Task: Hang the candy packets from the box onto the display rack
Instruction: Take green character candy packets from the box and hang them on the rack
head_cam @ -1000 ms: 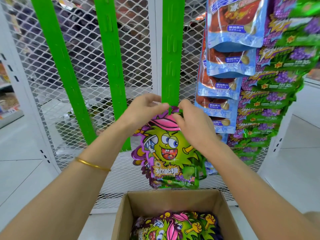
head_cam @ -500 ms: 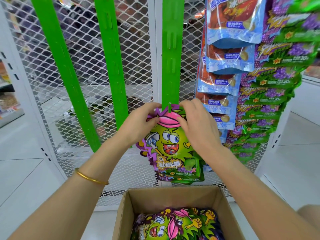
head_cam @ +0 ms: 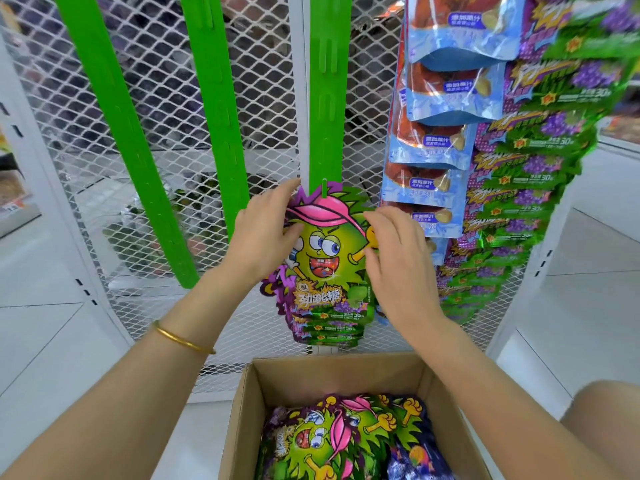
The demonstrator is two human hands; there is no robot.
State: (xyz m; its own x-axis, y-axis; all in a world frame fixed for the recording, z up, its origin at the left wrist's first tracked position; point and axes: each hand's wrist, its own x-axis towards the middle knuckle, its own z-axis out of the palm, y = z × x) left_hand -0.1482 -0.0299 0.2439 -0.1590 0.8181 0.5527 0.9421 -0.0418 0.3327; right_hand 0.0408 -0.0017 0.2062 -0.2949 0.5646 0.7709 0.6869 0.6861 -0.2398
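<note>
Candy packet [head_cam: 325, 244] hangs upright with its long axis vertical. Its pink-capped top is up on a small hook [head_cam: 323, 188] of the middle green strip [head_cam: 325, 98], and its printed face is turned toward the camera. More packets of the same kind hang behind it, their lower edges stepped beneath.

The left grip [head_cam: 263, 233] holds the packet's left edge, thumb on the front and fingers behind. The right grip [head_cam: 398, 261] is loose, with relaxed fingers whose tips touch the right edge.

Room to the right is tight: blue packets [head_cam: 436, 188] hang just beside the right grip, with green-and-purple packets [head_cam: 519, 174] beyond. To the left, two bare green strips [head_cam: 214, 116] stand against the mesh panel [head_cam: 156, 98], leaving space. Below, the hanging stack ends above the rear rim of the cardboard box [head_cam: 332, 363], where boxed packets [head_cam: 329, 441] lie flat.
</note>
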